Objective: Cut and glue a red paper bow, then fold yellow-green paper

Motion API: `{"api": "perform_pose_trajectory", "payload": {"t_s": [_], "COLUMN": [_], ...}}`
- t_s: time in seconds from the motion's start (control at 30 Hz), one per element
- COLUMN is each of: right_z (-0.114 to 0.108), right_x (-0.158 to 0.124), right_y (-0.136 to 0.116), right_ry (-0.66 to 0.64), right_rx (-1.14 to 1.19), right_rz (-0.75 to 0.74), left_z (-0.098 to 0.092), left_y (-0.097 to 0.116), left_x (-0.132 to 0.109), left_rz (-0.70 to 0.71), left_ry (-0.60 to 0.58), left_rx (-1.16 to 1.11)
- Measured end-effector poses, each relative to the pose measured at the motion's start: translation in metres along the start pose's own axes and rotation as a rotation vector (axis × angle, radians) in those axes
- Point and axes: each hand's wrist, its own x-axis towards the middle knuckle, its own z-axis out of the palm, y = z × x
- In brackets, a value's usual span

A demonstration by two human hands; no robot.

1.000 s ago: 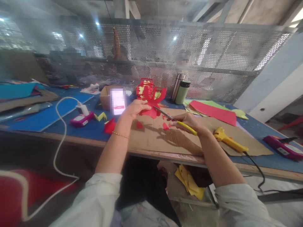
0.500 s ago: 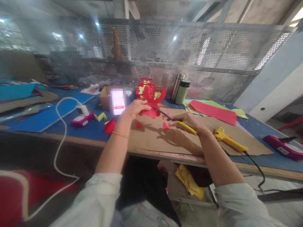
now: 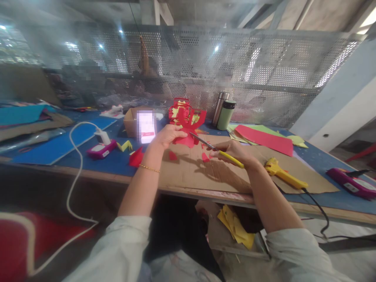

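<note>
My left hand (image 3: 169, 136) pinches a piece of red paper (image 3: 192, 124) cut into upright curved prongs, held above a sheet of cardboard (image 3: 188, 174). My right hand (image 3: 233, 152) is closed around the yellow handles of a pair of scissors (image 3: 232, 158). Their blades point left and reach the red paper beside my left fingertips; whether they are parted I cannot tell. Small red paper scraps (image 3: 205, 157) lie on the cardboard below. Just behind the held paper stands a red and yellow paper craft (image 3: 179, 107), partly hidden by it.
A yellow glue gun (image 3: 284, 176) with a black cord lies right of my right hand. Two flasks (image 3: 226, 114) stand at the back. A lit phone (image 3: 147, 127) leans on a cardboard box (image 3: 130, 122). Purple power sockets (image 3: 102, 149) and coloured paper sheets (image 3: 264, 140) lie around.
Hardly anything differs. Both hands, the red paper and the scissors stay in almost the same place, with only a slight shift of the view.
</note>
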Motion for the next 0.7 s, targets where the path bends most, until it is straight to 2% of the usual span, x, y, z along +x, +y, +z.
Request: {"api": "perform_pose_trajectory", "payload": {"t_s": [0.2, 0.37, 0.43, 0.5, 0.6, 0.7], "right_z": [-0.004, -0.009, -0.007, -0.001, 0.014, 0.028], "right_x": [-0.003, -0.007, -0.006, -0.001, 0.01, 0.02], "right_y": [0.0, -0.003, -0.004, -0.004, -0.004, -0.004], "right_ry": [-0.031, 0.024, 0.1, 0.23, 0.422, 0.496], "right_rx": [-0.011, -0.005, 0.024, 0.097, 0.249, 0.323], "right_rz": [-0.011, -0.035, -0.055, -0.093, -0.172, -0.256], "left_z": [0.0, 0.0, 0.003, 0.009, 0.022, 0.036], "left_y": [-0.002, -0.004, -0.005, -0.008, -0.013, -0.019], "left_x": [0.002, 0.007, 0.009, 0.01, 0.01, 0.009], "left_rz": [0.032, 0.107, 0.137, 0.146, 0.124, 0.112], "left_ry": [0.041, 0.184, 0.263, 0.306, 0.255, 0.166], "left_rx": [-0.056, -0.103, -0.12, -0.152, -0.22, -0.257]}}
